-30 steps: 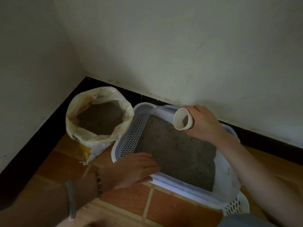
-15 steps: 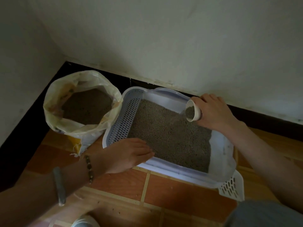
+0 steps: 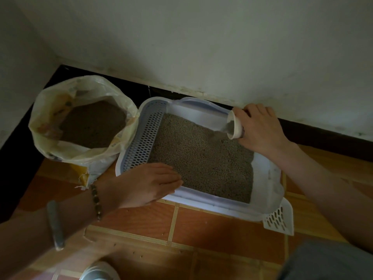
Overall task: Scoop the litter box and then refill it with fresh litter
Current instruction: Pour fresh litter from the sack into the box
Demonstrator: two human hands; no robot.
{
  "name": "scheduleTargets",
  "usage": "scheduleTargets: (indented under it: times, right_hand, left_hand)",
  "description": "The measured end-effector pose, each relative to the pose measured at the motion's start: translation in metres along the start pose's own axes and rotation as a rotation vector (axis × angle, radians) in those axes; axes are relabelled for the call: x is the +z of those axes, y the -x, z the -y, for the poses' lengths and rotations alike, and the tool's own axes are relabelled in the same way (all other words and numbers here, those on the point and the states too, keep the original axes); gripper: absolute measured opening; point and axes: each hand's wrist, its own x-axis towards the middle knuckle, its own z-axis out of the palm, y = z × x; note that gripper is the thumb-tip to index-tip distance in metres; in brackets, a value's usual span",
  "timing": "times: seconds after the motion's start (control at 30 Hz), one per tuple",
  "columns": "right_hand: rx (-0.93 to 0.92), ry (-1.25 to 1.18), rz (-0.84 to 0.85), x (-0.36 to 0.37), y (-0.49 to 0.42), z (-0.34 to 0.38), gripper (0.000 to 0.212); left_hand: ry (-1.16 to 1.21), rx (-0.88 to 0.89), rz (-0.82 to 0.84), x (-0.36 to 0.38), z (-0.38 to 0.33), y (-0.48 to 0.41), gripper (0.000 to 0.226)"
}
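Litter (image 3: 201,158) covers the bottom of the litter box (image 3: 212,201) in an even grey-brown layer with no clumps that I can make out. So the scooping reads as done and the refill as well advanced. The box stands on the tiled floor (image 3: 141,221) against the wall, just beside the open bag (image 3: 46,122) at its left, which holds a good stock of fresh litter (image 3: 92,124).

The right grip (image 3: 260,130) curls round a small pale cup (image 3: 235,126), tipped on its side over the far right corner of the box with its mouth toward the litter. The cup looks close to empty. A pale blur at its mouth may be granules falling, though I cannot be sure. The left grip (image 3: 145,184) lies across the near rim with fingers straight and together, fingertips over the litter, pinching nothing.

A white slotted scoop (image 3: 279,219) pokes out at the near right corner of the box; whether it lies under the box I cannot tell. What is left, by my judgement, is perhaps a few more cupfuls and levelling the layer.

No brand or word can be read. The bag's wall carries faint yellow and dark print, too dim and creased to make out. A dark band shows on the cup beside the fingers, with no legible lettering.
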Motion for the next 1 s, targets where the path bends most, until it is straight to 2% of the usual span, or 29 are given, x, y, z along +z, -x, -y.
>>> scheduleTargets:
  times: [0.13,0.3,0.67,1.0]
  right_hand:
    - [-0.045,-0.036,0.0,-0.007,-0.011,0.018,0.077]
    - [-0.053,0.0,-0.045,-0.007,-0.019,0.023,0.076]
    - [0.043,0.057,0.032,-0.003,0.015,-0.008,0.079]
    - [-0.057,0.073,0.166,-0.011,0.028,-0.001,0.076]
  left_hand:
    - [0.018,-0.046,0.043,0.004,-0.001,0.004,0.033]
    - [0.048,-0.046,0.076,0.003,-0.008,0.007,0.04]
    - [0.003,-0.011,0.07,0.001,-0.014,0.003,0.039]
    - [-0.019,0.014,0.088,0.001,-0.014,-0.001,0.037]
